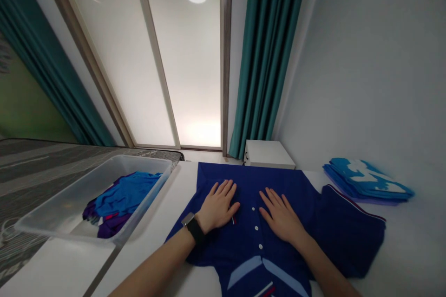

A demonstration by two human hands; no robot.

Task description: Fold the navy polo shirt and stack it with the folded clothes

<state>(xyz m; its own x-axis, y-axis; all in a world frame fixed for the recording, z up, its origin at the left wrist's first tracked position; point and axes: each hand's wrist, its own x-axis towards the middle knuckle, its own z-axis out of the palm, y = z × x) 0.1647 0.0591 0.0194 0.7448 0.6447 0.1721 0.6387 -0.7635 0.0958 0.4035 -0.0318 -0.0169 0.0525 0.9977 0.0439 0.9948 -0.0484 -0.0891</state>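
A dark blue polo shirt [251,236] lies front up on the white table [411,250], its light blue collar toward me and its white buttons running down the middle. My left hand [219,205] rests flat on the shirt's left chest, fingers stretched out, with a black watch on the wrist. My right hand [281,216] lies flat on the shirt just right of the button placket, fingers spread. One sleeve [351,227] spreads out to the right. Neither hand holds anything.
A clear plastic bin [69,204] at the left holds crumpled blue and purple clothes [121,197]. A stack of folded blue and white garments [367,179] sits at the right by the wall. A white box [268,153], teal curtains and a window stand behind the table.
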